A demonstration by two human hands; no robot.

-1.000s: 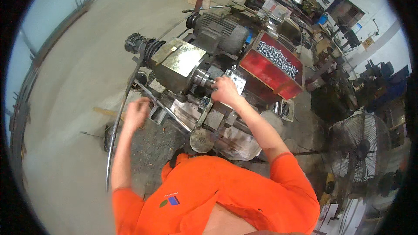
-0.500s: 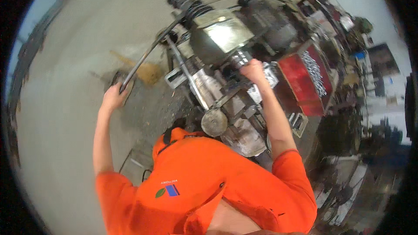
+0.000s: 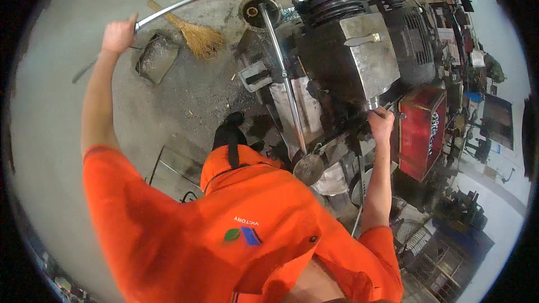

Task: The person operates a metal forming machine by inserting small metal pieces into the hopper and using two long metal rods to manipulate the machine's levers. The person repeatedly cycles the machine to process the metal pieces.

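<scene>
My left hand is closed around the end of a long metal lever bar, held out at the far left. The bar runs right to the dark belt pulleys on a machine headstock. At the headstock's near end, my right hand is closed on a shiny round spindle end, its fingers partly hidden. A small metal handle lies on the flat metal cover. A bright steel rod slants down beside the machine to a round plate.
A straw broom and a dustpan-like scoop lie on the floor at left. A round pan stands by the machine. To the right are a finned motor and a red box holding small metal parts.
My left hand has moved up and outward, swinging the lever bar away from me to a flatter angle. My right hand stays at the spindle end. The whole view has shifted.
</scene>
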